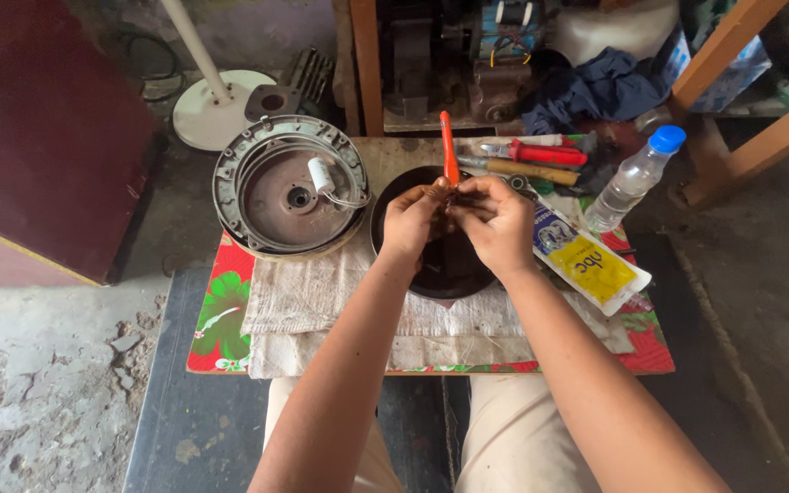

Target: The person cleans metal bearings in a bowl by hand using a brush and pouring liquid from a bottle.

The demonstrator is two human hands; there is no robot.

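Roughly left to right: dark red cabinet (43, 128) on the far left, white fan base (221, 110) on the cracked concrete floor (38, 393) behind the table. Round grey motor housing (289, 192) sits on the table's left side, with a small white capacitor (320, 174) lying in it on thin wires, just beside the hands. Left hand (410, 221) and right hand (497, 222) meet at centre, above a dark round part (445, 265) resting on a dirty white cloth (321, 301). Both hands are closed in a pinch around the lower end of an orange-handled tool (449, 149); its long axis runs almost straight away from the person, handle end pointing up and away, working tip hidden by the fingers. Can't tell which hand carries the load; both touch it. Right of the hands: yellow-and-white sachet (586, 260), red-handled pliers (541, 152), wooden-handled tool (527, 170), clear bottle with blue cap (636, 175). Table (221, 329) has a floral red cover. Cluttered workshop, dark blue rag (595, 91) and machinery behind.
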